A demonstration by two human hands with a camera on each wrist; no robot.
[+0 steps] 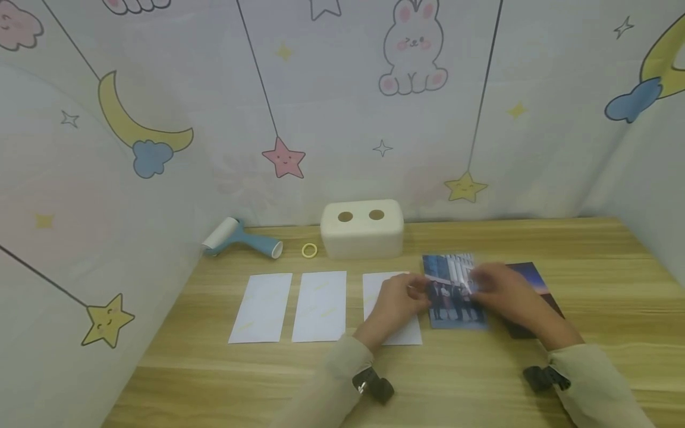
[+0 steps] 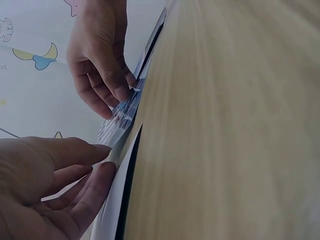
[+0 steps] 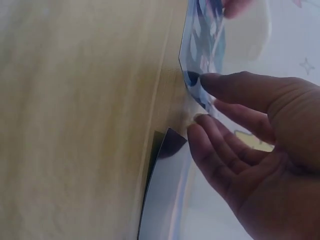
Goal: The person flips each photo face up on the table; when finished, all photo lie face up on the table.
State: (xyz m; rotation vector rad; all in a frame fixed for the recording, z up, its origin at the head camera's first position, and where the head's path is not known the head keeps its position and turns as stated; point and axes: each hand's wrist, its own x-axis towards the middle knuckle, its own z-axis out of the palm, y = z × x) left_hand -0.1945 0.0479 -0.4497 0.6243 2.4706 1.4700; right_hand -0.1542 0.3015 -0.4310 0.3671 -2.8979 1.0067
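Observation:
A glossy photo print [image 1: 446, 315] of people standing before a building lies between my two hands. My left hand [image 1: 393, 306] pinches its left edge between thumb and fingers, above a white sheet [image 1: 404, 337] that it partly covers. On the other side, my right hand [image 1: 508, 294] holds the print's right edge, thumb on the picture face and fingers behind. In the right wrist view the print [image 3: 200, 50] bows up from the table near the thumb. Beneath my right forearm lies a second photo print [image 1: 527, 276] with a dusky purple and orange sky, partly hidden.
Two more white sheets [image 1: 261, 308] with faint yellow marks lie in a row at the left. Behind them are a blue-handled roller [image 1: 243, 238], a small yellow ring [image 1: 309, 250] and a white box [image 1: 362, 238] with two round holes. A patterned curtain [image 1: 348, 119] hangs behind the table.

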